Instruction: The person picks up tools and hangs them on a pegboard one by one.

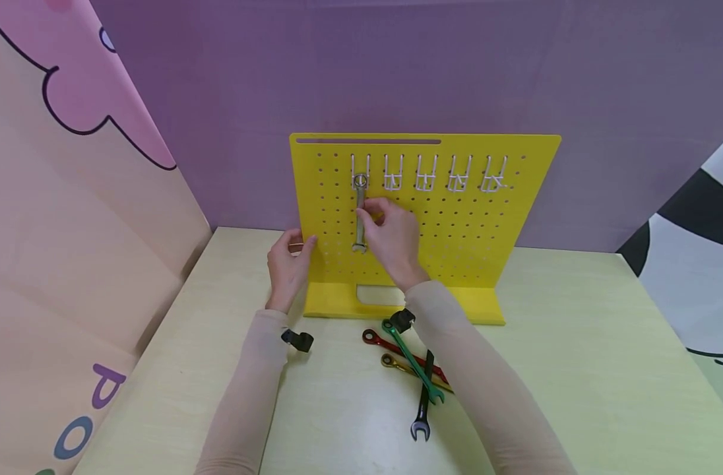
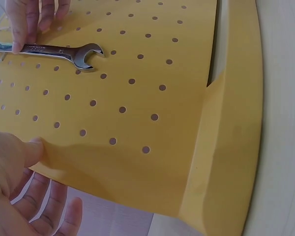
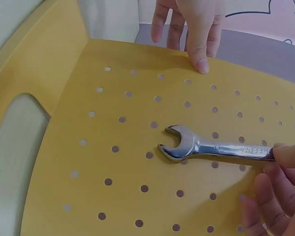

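Observation:
A silver combination wrench (image 1: 359, 214) hangs upright against the yellow pegboard (image 1: 456, 224), ring end up at the leftmost white hook (image 1: 353, 165) and open jaw down. My right hand (image 1: 392, 239) pinches its shank between thumb and fingers, also seen in the right wrist view, where the wrench (image 3: 216, 149) lies close along the board face. My left hand (image 1: 289, 267) grips the board's left edge, thumb on the front face and the other fingers behind it, as the left wrist view shows with the hand (image 2: 14, 172) at the rim.
Four more white hooks, the nearest a wire hook (image 1: 392, 175), run rightward along the board's top. On the table (image 1: 338, 409) lie crossed wrenches: a red wrench (image 1: 391, 344), a green wrench (image 1: 410, 356), a yellow wrench (image 1: 397, 364) and a black wrench (image 1: 422, 412). Behind stands a purple wall (image 1: 397, 66).

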`<action>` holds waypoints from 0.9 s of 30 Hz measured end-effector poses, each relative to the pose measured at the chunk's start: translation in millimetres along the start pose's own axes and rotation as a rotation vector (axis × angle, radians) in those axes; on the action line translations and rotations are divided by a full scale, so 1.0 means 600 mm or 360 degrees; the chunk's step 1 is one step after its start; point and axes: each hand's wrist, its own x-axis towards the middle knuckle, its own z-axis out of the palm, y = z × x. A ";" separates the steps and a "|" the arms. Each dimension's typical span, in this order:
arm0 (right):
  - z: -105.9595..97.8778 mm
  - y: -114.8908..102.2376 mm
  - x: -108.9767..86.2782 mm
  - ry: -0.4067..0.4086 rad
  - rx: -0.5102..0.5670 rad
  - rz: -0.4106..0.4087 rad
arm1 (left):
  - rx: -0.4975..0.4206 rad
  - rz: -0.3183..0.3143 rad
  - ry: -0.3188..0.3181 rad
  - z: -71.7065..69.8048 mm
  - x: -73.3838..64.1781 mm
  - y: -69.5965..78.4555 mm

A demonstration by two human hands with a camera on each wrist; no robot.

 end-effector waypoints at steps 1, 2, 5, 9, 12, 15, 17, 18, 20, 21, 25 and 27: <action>0.001 0.001 0.000 -0.0001 -0.0005 -0.0004 | -0.0001 0.0000 0.0000 0.000 -0.001 0.000; 0.001 0.001 0.000 -0.0002 -0.0012 -0.0008 | -0.0001 0.0000 0.0001 -0.001 -0.001 0.001; 0.002 0.002 -0.001 -0.0008 -0.0021 -0.0010 | 0.0000 0.0001 0.0001 -0.001 -0.002 0.001; 0.003 0.001 -0.002 -0.0011 -0.0024 -0.0004 | -0.0005 0.0008 -0.0004 -0.002 -0.002 0.001; 0.004 0.000 -0.002 -0.0013 -0.0024 0.0004 | -0.0009 0.0022 -0.0008 -0.002 -0.002 0.001; 0.003 0.001 -0.002 -0.0021 -0.0019 0.0017 | -0.0008 0.0035 -0.0011 -0.001 -0.001 0.001; 0.002 0.001 -0.003 -0.0026 -0.0020 0.0029 | -0.0006 0.0034 -0.0013 -0.001 0.000 0.001; 0.001 0.002 -0.003 -0.0029 -0.0023 0.0042 | -0.0004 0.0030 -0.0014 -0.001 0.000 0.001; 0.001 0.003 -0.005 -0.0034 -0.0035 0.0067 | -0.0001 0.0023 -0.0016 -0.001 0.000 0.002; 0.000 0.003 -0.005 -0.0036 -0.0043 0.0080 | 0.0002 0.0021 -0.0015 -0.002 0.000 0.001; 0.000 0.005 -0.009 -0.0040 -0.0065 0.0115 | 0.0008 0.0015 -0.0014 -0.002 -0.001 0.002; 0.001 0.005 -0.010 -0.0045 -0.0062 0.0124 | 0.0009 0.0017 -0.0013 -0.002 -0.001 0.001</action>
